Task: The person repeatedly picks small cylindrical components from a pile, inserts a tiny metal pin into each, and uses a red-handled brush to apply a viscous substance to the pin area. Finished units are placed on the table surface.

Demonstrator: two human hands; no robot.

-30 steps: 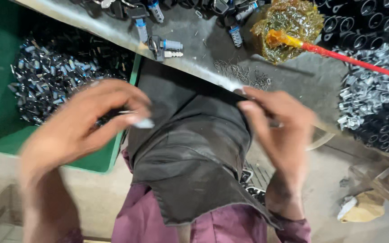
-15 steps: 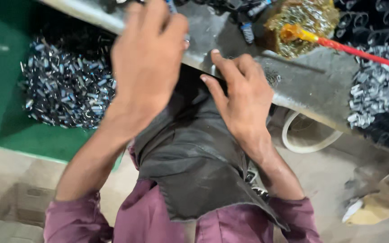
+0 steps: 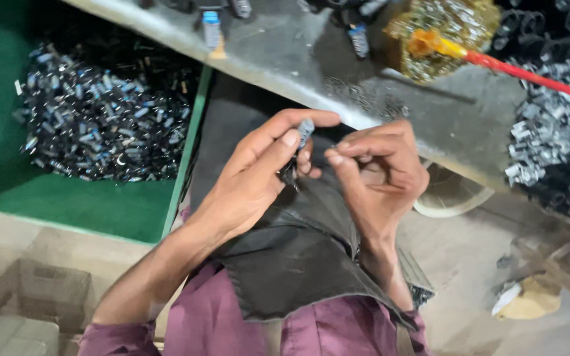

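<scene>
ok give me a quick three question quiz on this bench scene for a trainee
1. True or false: the left hand pinches a small metal part between thumb and forefinger.
2. What does the green bin hold? A) sawdust B) small metal parts C) water
3. What colour is the handle of the wire brush on the bench?

Key: 1 true; 2 B; 3 red. The right hand sits close beside the left, over a dark apron.

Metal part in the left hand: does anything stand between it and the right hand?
Nothing visible does. The left hand pinches the metal part over the dark apron; the right hand is beside it, open gap between.
</scene>
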